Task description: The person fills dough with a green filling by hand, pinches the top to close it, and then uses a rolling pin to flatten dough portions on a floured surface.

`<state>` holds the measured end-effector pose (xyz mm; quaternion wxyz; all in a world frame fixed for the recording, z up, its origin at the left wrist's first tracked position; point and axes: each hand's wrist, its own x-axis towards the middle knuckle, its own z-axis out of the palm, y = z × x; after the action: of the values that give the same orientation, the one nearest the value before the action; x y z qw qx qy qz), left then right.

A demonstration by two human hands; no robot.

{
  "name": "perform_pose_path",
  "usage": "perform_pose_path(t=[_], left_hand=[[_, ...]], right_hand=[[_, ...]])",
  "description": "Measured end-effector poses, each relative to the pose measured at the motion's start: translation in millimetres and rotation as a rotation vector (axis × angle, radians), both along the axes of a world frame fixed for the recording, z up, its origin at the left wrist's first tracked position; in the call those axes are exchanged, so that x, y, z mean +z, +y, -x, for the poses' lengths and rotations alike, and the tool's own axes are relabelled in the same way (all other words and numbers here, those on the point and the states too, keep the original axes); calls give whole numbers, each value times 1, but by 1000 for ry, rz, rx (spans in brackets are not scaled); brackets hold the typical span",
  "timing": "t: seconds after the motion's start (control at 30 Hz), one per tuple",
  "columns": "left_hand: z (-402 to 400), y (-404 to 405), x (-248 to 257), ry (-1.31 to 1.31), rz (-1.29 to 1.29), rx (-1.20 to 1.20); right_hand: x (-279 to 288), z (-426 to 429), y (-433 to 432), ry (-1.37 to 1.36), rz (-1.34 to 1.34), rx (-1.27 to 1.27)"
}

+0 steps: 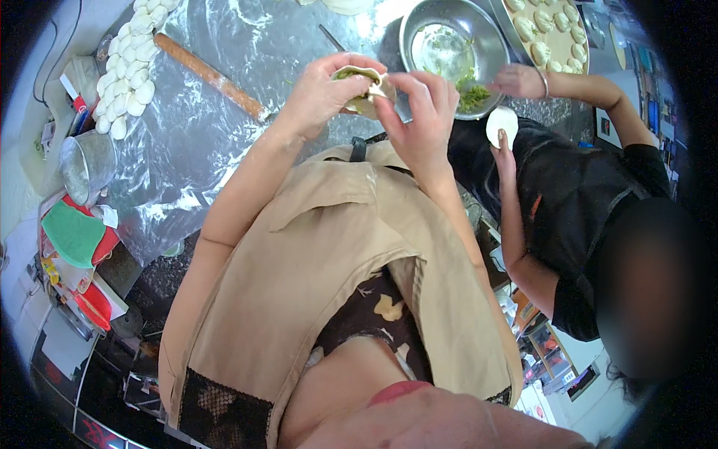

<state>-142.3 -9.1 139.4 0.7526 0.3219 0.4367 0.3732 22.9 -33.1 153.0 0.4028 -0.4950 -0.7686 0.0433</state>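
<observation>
Above the floured metal table, my left hand (331,92) cradles a round dough wrapper (364,104) folded partway around a green filling (354,78). The fingers of my right hand (418,109) pinch the wrapper's edge on its right side. Behind my hands, a thin metal utensil handle (331,38) sticks up. Right of them stands a steel bowl (405,39), with more green filling (473,96) at its near right side. A wooden rolling pin (210,76) lies on the table to the left of my hands.
A co-worker at the right holds a flat wrapper (502,126), the other hand at the bowl's rim. Formed dumplings (543,21) lie on a tray (561,42) at the upper right. Floured dough pieces (129,67) are heaped at the left, above a metal pot (87,168).
</observation>
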Motion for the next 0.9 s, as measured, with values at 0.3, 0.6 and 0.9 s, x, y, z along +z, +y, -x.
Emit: perform_pose_path(t=[0.3,0.6,0.9], left_hand=[[11,13,10,-10,-80,-273],[-11,-17,-1,-313,19,96],[-8,-10,-1,-72,107,16]], right_hand=[[-2,-6,1,18,49,98],[2,1,-15,225,149,33],[-2,-1,-11,-33,4,11]])
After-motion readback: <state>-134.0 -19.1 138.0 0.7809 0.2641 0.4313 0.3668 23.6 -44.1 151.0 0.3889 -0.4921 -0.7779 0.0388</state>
